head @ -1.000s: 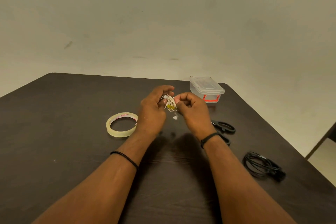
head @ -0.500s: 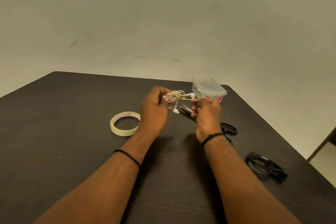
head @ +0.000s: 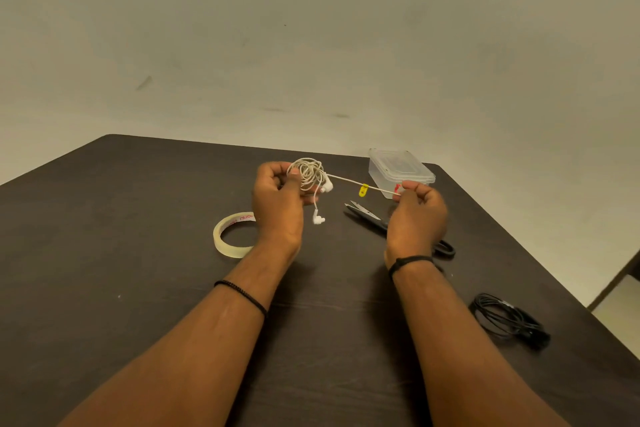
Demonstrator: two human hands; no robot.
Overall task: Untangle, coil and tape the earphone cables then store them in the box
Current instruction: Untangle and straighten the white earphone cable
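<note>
A white earphone cable is bunched in loose loops in my left hand, which pinches it above the table. One earbud dangles below the bunch. A single strand with a small yellow tag runs taut to the right, where my right hand pinches its end. The clear plastic box, lid shut and with a red latch, stands just behind my right hand. A coiled black earphone cable lies on the table at the right.
A roll of clear tape lies left of my left wrist. Black scissors rest between my hands, their handles partly hidden by my right wrist. The dark table ends at the right near the black coil.
My hands have drawn apart: the right one pulled a strand out to the right, stretching it taut, while the left kept hold of the bunch, which has loosened into wider loops.
</note>
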